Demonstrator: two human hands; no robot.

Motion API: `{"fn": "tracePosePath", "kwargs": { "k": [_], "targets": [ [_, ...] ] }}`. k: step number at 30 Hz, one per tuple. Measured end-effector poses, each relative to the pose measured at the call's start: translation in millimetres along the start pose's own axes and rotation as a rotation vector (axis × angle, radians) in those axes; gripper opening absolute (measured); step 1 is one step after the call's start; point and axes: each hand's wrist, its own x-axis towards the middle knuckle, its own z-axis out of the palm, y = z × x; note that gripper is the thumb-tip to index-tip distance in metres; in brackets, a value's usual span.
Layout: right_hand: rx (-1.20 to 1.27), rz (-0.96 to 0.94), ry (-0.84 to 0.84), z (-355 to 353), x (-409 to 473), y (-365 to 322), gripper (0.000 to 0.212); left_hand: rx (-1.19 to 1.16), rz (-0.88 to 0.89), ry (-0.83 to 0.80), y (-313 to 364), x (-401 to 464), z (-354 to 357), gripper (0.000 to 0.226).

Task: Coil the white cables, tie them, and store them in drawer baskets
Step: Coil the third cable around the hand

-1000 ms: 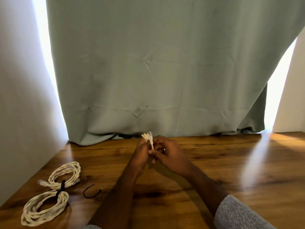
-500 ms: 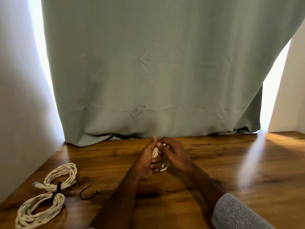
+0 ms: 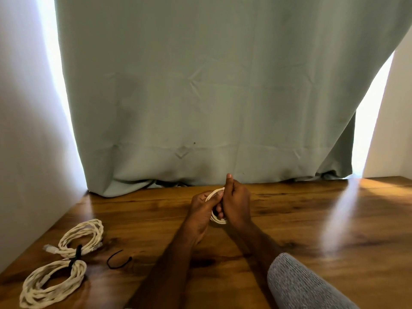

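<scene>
A person's left hand and right hand meet above the polished brown wooden counter, both closed around a small coil of thin white cable. The left thumb presses the coil's upper loop while the other left fingers curl beneath it; the right fingers wrap the coil's far side, one of them pointing straight up. The coil's lower loop shows between the two palms, just above the counter surface.

Well to the left of the fingers and nearer the camera lie two larger coils of thick, twisted cream-white cable, the farther coil and the nearer coil, each cinched with a black tie and touching where the ties meet. A loose black tie lies bent on the counter between those coils and the left forearm. A grey knitted sleeve covers the right arm below the fingers. Behind the fingers hangs a pale sage-green fabric curtain, its hem resting on the counter's far edge. No brand, label or writing can be read.
</scene>
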Motion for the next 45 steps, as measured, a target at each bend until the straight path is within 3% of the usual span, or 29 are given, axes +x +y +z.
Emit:
{"fn": "tracePosePath", "kwargs": {
  "k": [3, 6, 10, 12, 14, 18, 21, 24, 27, 31, 34, 39, 42, 45],
  "targets": [
    [-0.101, -0.047, 0.046, -3.9, 4.1, -2.3, 0.053, 0.009, -0.010, -0.024, -0.7, 1.1, -0.4, 0.023],
    [-0.151, -0.081, 0.060, -5.2, 5.7, 1.0, 0.052, -0.136, -0.132, -0.183, 3.6, -0.8, -9.0, 0.021],
    [-0.067, -0.104, 0.065, -5.7, 4.2, 1.2, 0.053, -0.399, -0.296, -0.310, 10.4, 0.4, -18.6, 0.054],
    [0.008, -0.088, 0.067, -3.9, 2.7, 0.6, 0.051, -0.351, -0.307, -0.255, 10.4, 2.6, -14.2, 0.053],
    [0.093, -0.027, 0.040, 0.8, 3.6, 9.0, 0.049, -0.252, -0.302, -0.100, 9.5, 3.0, -3.9, 0.049],
    [0.264, 0.147, -0.174, 3.4, 2.6, 26.7, 0.052, 0.024, -0.240, 0.175, 8.5, 3.2, 0.9, 0.042],
    [0.259, 0.291, -0.311, -3.7, 8.0, 24.4, 0.033, 0.229, -0.163, 0.160, 3.8, 5.2, -8.9, 0.039],
    [0.281, 0.513, -0.472, -7.2, 14.1, 16.3, 0.047, 0.297, -0.126, 0.085, 0.3, 5.7, -11.4, 0.042],
    [0.070, 0.405, -0.509, -7.5, 11.0, 5.1, 0.062, 0.262, -0.099, 0.071, 1.1, 4.6, -11.4, 0.041],
    [-0.143, 0.152, -0.259, 0.9, 5.2, -8.5, 0.059, -0.019, -0.125, 0.130, 7.2, -1.4, -5.6, 0.049],
    [-0.070, 0.110, -0.161, 8.0, 3.2, -9.7, 0.060, -0.130, -0.210, 0.080, 13.2, -3.0, -9.5, 0.066],
    [0.036, 0.061, -0.143, 14.4, -7.5, -10.2, 0.060, 0.083, -0.187, -0.016, 27.7, -17.9, -27.2, 0.062],
    [0.145, 0.078, -0.151, 31.4, -15.4, -20.7, 0.062, 0.053, -0.157, 0.142, 45.4, -30.7, -28.3, 0.050],
    [0.322, 0.157, -0.264, 54.5, -35.0, -38.2, 0.064, 0.186, -0.112, 0.330, 68.7, -47.2, -42.9, 0.036]
  ]
}}
